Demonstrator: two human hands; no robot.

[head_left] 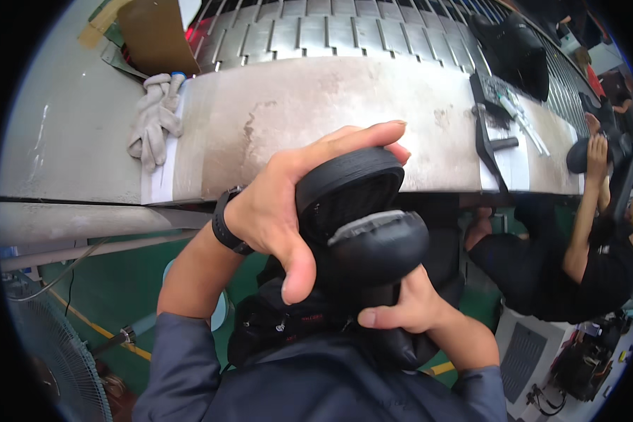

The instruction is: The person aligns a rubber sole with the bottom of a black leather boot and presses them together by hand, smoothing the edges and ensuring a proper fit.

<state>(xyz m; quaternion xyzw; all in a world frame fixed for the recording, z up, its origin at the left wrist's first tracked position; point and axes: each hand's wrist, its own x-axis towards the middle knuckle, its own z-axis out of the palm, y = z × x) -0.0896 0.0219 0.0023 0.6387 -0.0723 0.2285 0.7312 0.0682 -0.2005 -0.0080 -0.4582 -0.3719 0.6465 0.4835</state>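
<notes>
In front of my body, over the near edge of the bench, I have a black part made of a round, deep-rimmed ring point(352, 176) and a smooth rounded black piece point(383, 250) with a grey, rough inner edge. Whether the two are joined I cannot tell. My left hand point(278, 193) curls its fingers over the top of the ring, its thumb held off to the side. Lower down, my right hand point(411, 306) grips a black stem point(380, 295) below the rounded piece, with the thumb across the front.
Pale work gloves point(155, 119) lie at the bench's left beside brown cardboard point(155, 35). A metal slat conveyor point(316, 35) runs behind. On the right are a black T-shaped part point(489, 144) and silver rods point(524, 119). A co-worker point(570, 260) sits farther right; a fan point(63, 366) stands lower left.
</notes>
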